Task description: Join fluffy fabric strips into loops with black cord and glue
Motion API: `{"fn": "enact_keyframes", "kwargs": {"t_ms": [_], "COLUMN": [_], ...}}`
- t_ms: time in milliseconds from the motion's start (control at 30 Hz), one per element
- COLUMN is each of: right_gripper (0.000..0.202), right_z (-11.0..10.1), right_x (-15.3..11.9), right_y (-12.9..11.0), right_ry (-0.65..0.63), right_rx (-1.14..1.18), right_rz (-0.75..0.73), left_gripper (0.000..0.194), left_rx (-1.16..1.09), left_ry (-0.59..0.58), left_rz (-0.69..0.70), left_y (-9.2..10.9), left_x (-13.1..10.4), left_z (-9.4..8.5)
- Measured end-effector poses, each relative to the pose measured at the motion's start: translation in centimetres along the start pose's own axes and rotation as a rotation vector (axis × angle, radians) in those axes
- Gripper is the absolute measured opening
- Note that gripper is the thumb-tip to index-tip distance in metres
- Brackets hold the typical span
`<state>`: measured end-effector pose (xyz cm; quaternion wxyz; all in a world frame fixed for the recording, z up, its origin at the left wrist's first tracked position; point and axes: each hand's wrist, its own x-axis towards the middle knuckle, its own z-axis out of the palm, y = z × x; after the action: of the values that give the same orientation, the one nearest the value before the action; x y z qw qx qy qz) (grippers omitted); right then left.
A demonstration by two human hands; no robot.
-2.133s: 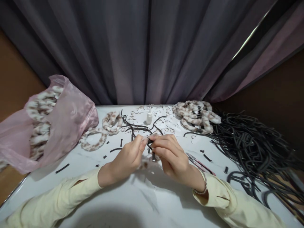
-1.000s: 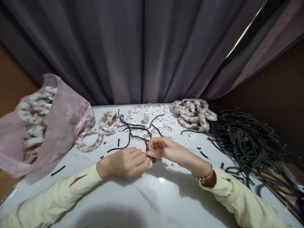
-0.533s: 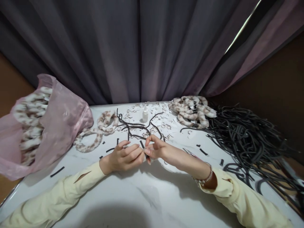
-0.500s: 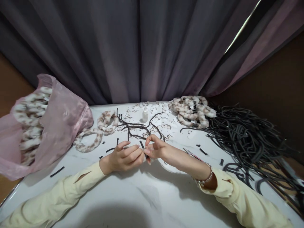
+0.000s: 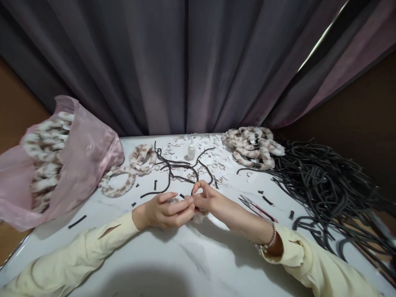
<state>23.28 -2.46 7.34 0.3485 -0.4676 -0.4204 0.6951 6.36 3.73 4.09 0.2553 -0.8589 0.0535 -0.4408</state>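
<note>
My left hand (image 5: 168, 212) is curled around a fluffy white-and-brown piece (image 5: 199, 217), most of it hidden by my fingers. It looks like the same plush as the furry rings on the table. Against it from the other side, my right hand (image 5: 209, 201) pinches at the same spot, its fingertips touching those of my left. A short black bit (image 5: 182, 196) shows by the fingertips; whether it is held or lies on the table I cannot tell. Just beyond my hands are black cords (image 5: 179, 165). Pink-handled snips (image 5: 259, 208) lie beside my right forearm.
A pink plastic bag (image 5: 99, 152) of furry rings stands left, with loose furry rings (image 5: 117, 183) beside it. Farther back are a small white bottle (image 5: 191, 152) and scattered metal clasps. To the right are piled furry rings (image 5: 256, 144) and a heap of black cords (image 5: 328, 181).
The black piece between my fingertips has sunk lower, and more fluffy material shows beneath my hands. Slightly shifted, my right forearm leaves more of the snips in view.
</note>
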Motion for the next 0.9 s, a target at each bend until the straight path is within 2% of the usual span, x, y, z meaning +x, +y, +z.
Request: {"fn": "enact_keyframes", "kwargs": {"t_ms": [133,300,433,600,900], "right_gripper": [0.016,0.015,0.017,0.036,0.035], "right_z": [-0.1,-0.6,-1.6,-2.2,-1.8], "right_x": [0.1,0.3,0.6,0.5,-0.1], "right_y": [-0.1,-0.4,-0.7,-1.2,-1.4], "right_ry": [0.012,-0.068,-0.194,-0.336,-0.360], "right_rx": [-0.001,-0.036,-0.061,-0.036,-0.063], "right_rz": [0.047,0.076,0.012,-0.039,-0.127], "left_gripper": [0.024,0.028,0.032,0.028,0.021], "left_rx": [-0.055,-0.091,-0.163,-0.227,-0.183], "left_ry": [0.008,-0.018,-0.030,0.000,0.027], "left_rz": [0.012,-0.023,-0.020,-0.104,-0.182], "left_y": [0.0,-0.2,-0.5,-0.7,-0.5], "left_x": [0.2,0.5,0.6,0.4,0.4], "left_z": [0.0,-0.1,-0.2,-0.2,-0.2]}}
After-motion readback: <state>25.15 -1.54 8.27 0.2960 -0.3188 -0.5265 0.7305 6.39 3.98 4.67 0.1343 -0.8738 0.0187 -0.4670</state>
